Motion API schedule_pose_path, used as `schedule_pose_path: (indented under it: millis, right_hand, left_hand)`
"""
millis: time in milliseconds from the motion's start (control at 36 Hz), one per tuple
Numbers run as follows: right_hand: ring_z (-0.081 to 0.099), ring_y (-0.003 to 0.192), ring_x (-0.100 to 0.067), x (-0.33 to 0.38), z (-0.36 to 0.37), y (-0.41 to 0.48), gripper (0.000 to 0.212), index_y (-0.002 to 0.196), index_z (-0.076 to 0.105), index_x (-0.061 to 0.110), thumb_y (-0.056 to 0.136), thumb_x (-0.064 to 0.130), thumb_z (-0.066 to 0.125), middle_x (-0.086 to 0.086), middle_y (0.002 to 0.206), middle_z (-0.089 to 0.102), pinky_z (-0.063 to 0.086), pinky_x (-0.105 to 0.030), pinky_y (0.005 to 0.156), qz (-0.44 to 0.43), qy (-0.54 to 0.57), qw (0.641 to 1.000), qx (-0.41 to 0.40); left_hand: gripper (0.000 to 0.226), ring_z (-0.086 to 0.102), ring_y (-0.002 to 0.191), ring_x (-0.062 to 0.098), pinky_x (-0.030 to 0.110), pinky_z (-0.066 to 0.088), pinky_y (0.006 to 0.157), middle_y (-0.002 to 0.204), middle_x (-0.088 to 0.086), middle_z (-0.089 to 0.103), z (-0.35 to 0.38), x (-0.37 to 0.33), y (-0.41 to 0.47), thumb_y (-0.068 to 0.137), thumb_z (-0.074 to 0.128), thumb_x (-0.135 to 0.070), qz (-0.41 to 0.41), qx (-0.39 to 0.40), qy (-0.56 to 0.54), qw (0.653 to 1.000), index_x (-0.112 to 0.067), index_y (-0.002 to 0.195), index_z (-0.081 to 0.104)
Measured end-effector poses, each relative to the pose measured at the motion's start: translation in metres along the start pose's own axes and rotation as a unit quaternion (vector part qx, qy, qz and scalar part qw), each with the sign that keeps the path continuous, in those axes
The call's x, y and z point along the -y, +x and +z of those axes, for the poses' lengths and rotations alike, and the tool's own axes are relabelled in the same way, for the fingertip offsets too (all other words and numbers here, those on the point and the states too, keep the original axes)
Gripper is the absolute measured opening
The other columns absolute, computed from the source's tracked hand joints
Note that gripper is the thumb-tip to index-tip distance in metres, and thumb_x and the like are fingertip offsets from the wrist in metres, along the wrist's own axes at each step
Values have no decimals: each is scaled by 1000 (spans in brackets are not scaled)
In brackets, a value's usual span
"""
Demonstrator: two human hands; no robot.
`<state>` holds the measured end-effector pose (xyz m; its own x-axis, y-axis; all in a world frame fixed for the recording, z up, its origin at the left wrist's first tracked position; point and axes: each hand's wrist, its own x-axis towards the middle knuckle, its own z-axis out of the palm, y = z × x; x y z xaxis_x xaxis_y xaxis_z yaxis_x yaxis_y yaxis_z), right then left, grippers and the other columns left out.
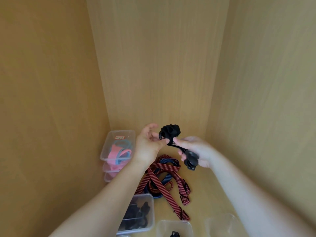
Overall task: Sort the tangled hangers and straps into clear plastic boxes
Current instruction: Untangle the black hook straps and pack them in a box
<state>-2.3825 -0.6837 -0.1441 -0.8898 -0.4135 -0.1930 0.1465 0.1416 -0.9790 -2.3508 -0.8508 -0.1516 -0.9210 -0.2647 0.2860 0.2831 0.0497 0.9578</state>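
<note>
Cut off by the bottom edge, a clear box [164, 228] shows only a black scrap (unidentifiable). Above the striped straps [164, 175], the left hand [148, 144] pinches a tangled black strap [171, 132]; the right hand [195, 151] grips its buckle [191, 161] end.

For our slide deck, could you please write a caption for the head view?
Left hand and right hand hold a bundled black strap above striped straps, beside clear boxes.

Plain wood-grain walls [153, 65] enclose a home wardrobe shelf [210, 189]
</note>
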Motion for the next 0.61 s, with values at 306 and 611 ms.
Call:
schedule_pose_path:
  millis: [306,611]
  right_hand:
    - [45,49,-12,11,5,2,61,112,63,4,81,55,66,-5,70,61,44,-25,48,15,60,998,-19]
    - [44,49,-14,5,3,4,52,109,65,1,85,46,66,-13,79,62,43,-26,49,-33,115,991,-54]
  left_hand:
    - [32,57,69,-2,11,45,67,79,-21,61,-4,23,-8,79,67,12,240,60,234,940,-13,96,74]
    - [14,69,88,18,30,55,86,100,8,67,-2,15,-13,88,69,-15,22,78,37,996,-16,101,66]
